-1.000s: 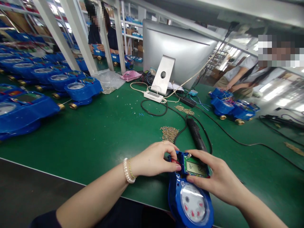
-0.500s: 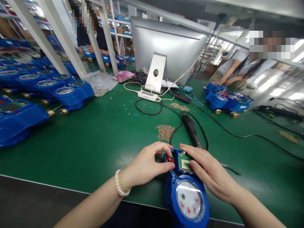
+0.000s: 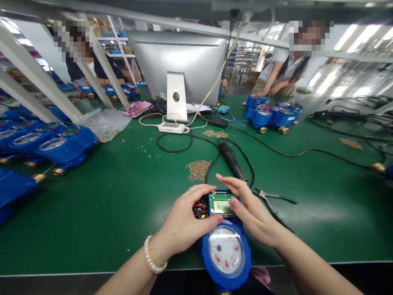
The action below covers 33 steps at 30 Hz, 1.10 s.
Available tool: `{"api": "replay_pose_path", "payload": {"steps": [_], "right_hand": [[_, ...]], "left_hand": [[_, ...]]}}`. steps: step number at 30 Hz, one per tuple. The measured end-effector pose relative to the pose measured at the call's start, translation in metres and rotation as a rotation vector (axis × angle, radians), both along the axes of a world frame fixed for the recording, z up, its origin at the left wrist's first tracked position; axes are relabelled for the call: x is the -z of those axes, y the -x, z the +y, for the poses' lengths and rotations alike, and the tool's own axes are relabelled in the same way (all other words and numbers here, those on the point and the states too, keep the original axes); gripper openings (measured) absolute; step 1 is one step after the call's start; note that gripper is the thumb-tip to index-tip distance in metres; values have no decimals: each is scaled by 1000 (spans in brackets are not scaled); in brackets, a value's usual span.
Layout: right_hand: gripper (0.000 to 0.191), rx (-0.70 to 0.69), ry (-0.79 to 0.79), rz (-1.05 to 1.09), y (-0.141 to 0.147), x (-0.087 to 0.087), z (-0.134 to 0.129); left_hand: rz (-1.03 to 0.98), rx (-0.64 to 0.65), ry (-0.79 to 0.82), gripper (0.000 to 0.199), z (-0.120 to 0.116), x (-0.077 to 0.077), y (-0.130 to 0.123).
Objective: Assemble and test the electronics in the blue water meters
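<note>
A blue water meter [image 3: 227, 256] lies at the table's front edge, its round dial facing up. In its upper box sits a green circuit board [image 3: 217, 197] with a small LCD, partly covered by fingers. My left hand [image 3: 184, 219] is closed around the box's left part, thumb below the board and fingertips at its far edge. Red wires [image 3: 201, 209] bunch beneath that hand. My right hand [image 3: 253, 213] holds the right side of the box, thumb on the display's right end, fingers extended along the far side. Pliers [image 3: 272, 203] lie beside my right hand.
A black electric screwdriver [image 3: 232, 162] and a pile of small screws [image 3: 198, 170] lie beyond the meter. Blue meters [image 3: 58, 143] stand at left, others [image 3: 270, 114] back right. A monitor [image 3: 181, 61] stands behind cables. Two people work across the table.
My left hand has moved from the wires to the board's left edge, and my right thumb now presses the display's right end. The view has swung right, revealing more of the pliers.
</note>
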State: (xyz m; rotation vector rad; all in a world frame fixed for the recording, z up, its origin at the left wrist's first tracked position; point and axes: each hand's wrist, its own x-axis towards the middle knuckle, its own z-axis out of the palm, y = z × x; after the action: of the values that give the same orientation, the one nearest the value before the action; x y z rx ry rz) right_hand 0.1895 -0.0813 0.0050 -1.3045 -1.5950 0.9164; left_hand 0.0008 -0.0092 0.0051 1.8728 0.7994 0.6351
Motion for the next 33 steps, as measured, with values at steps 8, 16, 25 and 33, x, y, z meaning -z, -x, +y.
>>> {"api": "replay_pose_path", "payload": {"steps": [8,16,25,33], "right_hand": [[35,173,85,536,-8,28,-20],[36,176,121,646,2,29,-31],[47,236,103,452,13,25,-26],[45,227,115,515,14,26,-24]], "left_hand": [[102,-23,10,48,-1,-2,3],[160,-31,5,46,1,3,5],[132,41,66,50,6,3,11],[89,228,23,41,15,-5,22]]}}
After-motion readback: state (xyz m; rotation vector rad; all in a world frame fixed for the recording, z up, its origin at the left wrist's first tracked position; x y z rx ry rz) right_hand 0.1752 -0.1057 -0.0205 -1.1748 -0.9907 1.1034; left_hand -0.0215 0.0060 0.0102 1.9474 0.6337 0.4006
